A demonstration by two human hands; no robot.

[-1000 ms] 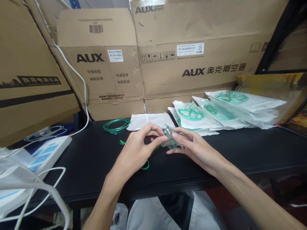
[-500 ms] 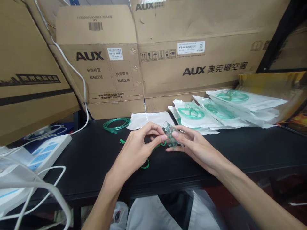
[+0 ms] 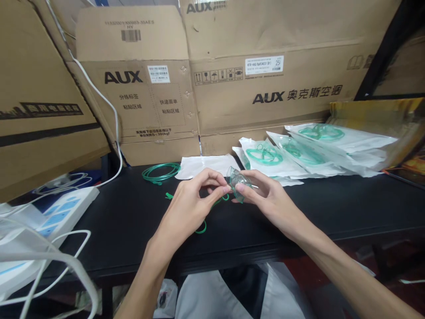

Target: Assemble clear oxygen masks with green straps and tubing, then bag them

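My right hand (image 3: 265, 190) has its thumb and fingers closed round a small clear green plastic mask (image 3: 239, 182) above the black table. Thumb and fingertips of my left hand (image 3: 195, 199) are pinched together at the mask's left edge; what they pinch is too small to make out. A green elastic cord (image 3: 201, 229) shows in part beneath my left hand, with one end poking out to its left. Behind my left hand lie a coil of green tubing (image 3: 160, 173) and a flat white pouch (image 3: 207, 166).
White pouches with coiled green tubing (image 3: 265, 155) overlap at the back right. Cardboard boxes (image 3: 226, 110) stand along the back of the black table (image 3: 133, 230). On the left are a white power strip (image 3: 63, 215) and loose white cables.
My right hand has shifted its grip, its fingers now more tucked behind the mask. The mask has turned slightly. My left hand has hardly moved.
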